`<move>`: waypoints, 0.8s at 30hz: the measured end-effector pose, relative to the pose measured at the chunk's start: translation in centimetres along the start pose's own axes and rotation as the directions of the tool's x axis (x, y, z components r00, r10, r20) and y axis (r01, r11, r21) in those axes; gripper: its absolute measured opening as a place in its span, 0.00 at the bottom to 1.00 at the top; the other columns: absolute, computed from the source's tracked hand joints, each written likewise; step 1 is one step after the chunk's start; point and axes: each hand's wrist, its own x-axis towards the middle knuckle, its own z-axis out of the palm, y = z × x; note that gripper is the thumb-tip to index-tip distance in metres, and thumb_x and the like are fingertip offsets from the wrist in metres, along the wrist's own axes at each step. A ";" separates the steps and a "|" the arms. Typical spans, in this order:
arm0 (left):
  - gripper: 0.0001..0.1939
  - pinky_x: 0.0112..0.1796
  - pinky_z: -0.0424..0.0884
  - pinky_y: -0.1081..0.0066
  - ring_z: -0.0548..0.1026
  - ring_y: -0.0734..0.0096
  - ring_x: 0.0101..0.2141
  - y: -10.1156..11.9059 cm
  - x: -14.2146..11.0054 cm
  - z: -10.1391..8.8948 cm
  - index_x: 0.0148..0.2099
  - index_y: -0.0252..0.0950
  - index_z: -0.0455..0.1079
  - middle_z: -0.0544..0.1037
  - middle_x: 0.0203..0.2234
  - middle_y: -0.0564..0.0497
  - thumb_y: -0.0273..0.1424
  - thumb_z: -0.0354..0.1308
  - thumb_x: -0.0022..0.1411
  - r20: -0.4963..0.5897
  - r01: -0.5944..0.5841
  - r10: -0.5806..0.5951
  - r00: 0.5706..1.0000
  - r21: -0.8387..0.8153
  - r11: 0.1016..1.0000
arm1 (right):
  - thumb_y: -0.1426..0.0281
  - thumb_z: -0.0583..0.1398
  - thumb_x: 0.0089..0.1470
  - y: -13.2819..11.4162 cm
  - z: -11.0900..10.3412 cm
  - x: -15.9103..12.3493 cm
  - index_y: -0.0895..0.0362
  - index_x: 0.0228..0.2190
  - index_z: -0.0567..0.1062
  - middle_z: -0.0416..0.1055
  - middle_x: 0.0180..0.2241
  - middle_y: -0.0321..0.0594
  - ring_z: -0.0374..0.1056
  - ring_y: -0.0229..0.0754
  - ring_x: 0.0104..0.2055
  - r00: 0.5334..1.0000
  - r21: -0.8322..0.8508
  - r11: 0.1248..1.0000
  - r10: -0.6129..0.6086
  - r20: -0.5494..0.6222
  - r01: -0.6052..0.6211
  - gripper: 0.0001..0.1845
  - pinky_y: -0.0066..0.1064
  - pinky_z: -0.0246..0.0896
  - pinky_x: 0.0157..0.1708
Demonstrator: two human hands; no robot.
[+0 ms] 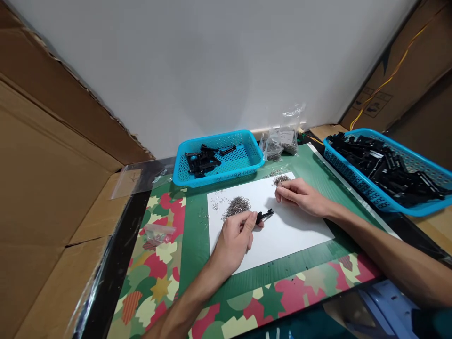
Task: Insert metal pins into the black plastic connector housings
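Note:
My left hand [235, 237] rests on a white sheet of paper [282, 230] and pinches a small black plastic part [264, 216] between thumb and fingers. Just behind it lies a heap of tiny metal springs [237, 205]. My right hand [300, 195] lies palm down on the sheet's far right, its fingertips curled together at a smaller heap of springs [280, 179]; whether they hold one is too small to tell.
A blue basket [247, 165] with a few black parts stands behind the sheet. A larger blue basket [356, 181] full of black parts is at the right. Clear bags of springs [282, 143] lean by the wall. Cardboard walls close the left side. A small bag [157, 231] lies on the patterned mat.

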 end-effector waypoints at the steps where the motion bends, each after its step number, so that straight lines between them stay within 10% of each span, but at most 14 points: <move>1: 0.29 0.24 0.58 0.73 0.62 0.74 0.18 0.0 0.0 0.0 0.38 0.34 0.74 0.63 0.13 0.59 0.53 0.46 0.75 0.011 0.001 -0.001 1.000 0.009 1.000 | 0.52 0.59 0.67 -0.2 -0.1 -0.1 0.59 0.31 0.77 0.58 0.20 0.29 0.52 0.33 0.22 0.999 -0.099 0.995 -0.006 0.037 0.009 0.23 0.28 0.46 0.23; 8: 0.28 0.27 0.59 0.71 0.64 0.73 0.22 1.2 -0.4 -0.5 0.37 0.36 0.73 0.65 0.16 0.57 0.50 0.44 0.76 0.038 -0.016 0.012 0.999 0.119 0.993 | 0.61 0.69 0.58 -1.1 0.3 -0.4 0.56 0.43 0.84 0.59 0.20 0.28 0.51 0.33 0.24 0.988 -0.448 0.894 0.038 0.150 0.034 0.14 0.30 0.45 0.27; 14: 0.23 0.30 0.63 0.72 0.68 0.74 0.24 1.0 -0.6 -0.1 0.59 0.39 0.73 0.76 0.29 0.55 0.46 0.60 0.70 -0.042 -0.083 0.098 0.994 0.283 0.956 | 0.62 0.68 0.59 -0.7 0.6 -0.4 0.56 0.41 0.86 0.63 0.20 0.30 0.52 0.33 0.23 0.988 -0.470 0.878 -0.020 0.150 0.089 0.12 0.29 0.46 0.27; 24: 0.11 0.28 0.66 0.74 0.71 0.75 0.27 -0.2 -0.5 0.7 0.54 0.38 0.78 0.76 0.32 0.53 0.32 0.60 0.73 -0.005 -0.332 0.371 0.929 0.437 0.836 | 0.59 0.55 0.71 -0.6 -1.2 -0.7 0.58 0.39 0.85 0.77 0.32 0.41 0.69 0.38 0.33 0.983 -0.273 0.948 -0.179 -0.044 0.161 0.22 0.32 0.60 0.35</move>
